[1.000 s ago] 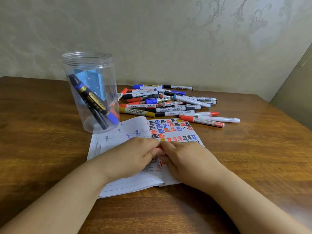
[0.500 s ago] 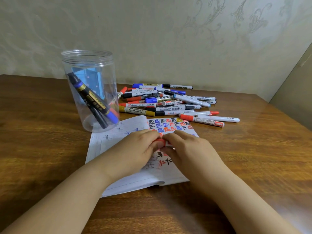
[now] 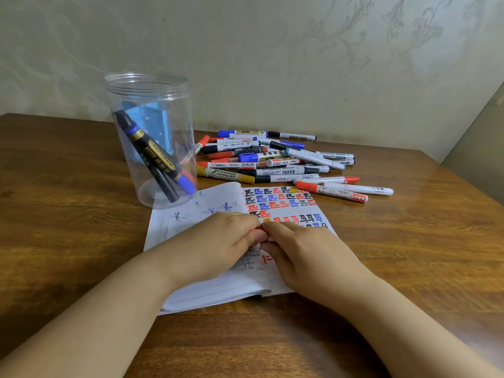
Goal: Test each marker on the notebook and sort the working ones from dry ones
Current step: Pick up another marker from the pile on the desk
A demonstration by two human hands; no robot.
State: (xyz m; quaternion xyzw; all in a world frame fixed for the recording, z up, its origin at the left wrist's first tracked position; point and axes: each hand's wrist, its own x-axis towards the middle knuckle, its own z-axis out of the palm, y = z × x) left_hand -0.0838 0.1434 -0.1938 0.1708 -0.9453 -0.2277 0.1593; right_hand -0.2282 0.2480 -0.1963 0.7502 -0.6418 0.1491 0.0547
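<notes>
Over the open notebook (image 3: 207, 290), both hands, left (image 3: 218, 246) and right (image 3: 308, 255), hold a closed grip on one mostly hidden red marker (image 3: 257, 229), whose cap, tugged unevenly, could jerk free and smear ink.

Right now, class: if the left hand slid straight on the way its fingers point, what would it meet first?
The right hand. The left hand points rightward and their fingertips already meet over the notebook, pinching a small red marker between them.
</notes>
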